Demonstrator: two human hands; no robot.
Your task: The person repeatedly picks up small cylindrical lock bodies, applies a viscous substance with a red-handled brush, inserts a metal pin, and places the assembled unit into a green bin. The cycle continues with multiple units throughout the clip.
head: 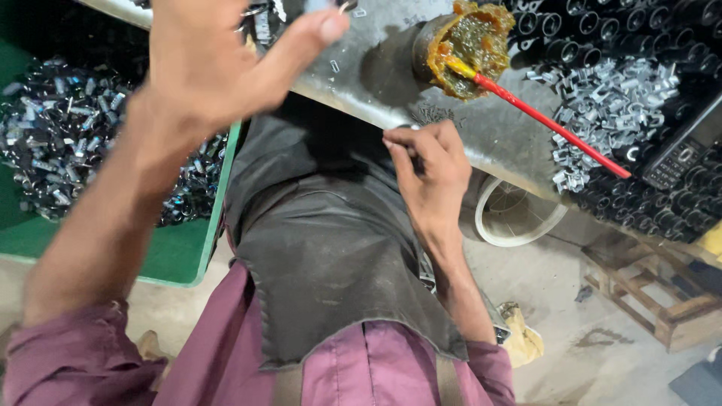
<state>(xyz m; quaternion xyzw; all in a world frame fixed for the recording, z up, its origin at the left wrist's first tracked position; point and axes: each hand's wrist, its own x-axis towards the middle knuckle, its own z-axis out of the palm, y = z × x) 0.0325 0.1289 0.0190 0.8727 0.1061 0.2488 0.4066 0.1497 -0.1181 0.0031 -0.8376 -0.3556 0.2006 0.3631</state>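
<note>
My left hand (207, 64) is raised, fingers loose, thumb stuck out, gripping nothing. Right hand (429, 169) pinches something small I can't make out at the bench edge (361, 105).

Shirt (218, 353): maroon-pink cloth, sleeves pushed up and bunched at the elbows.
Apron (331, 248): dark grey-brown, heavy material, dusty and scuffed, stitched seam along the lower edge.
Straps (449, 382): two brown bands below the apron hem.
Forearms: bare.
Hands: bare, no gloves.
</note>
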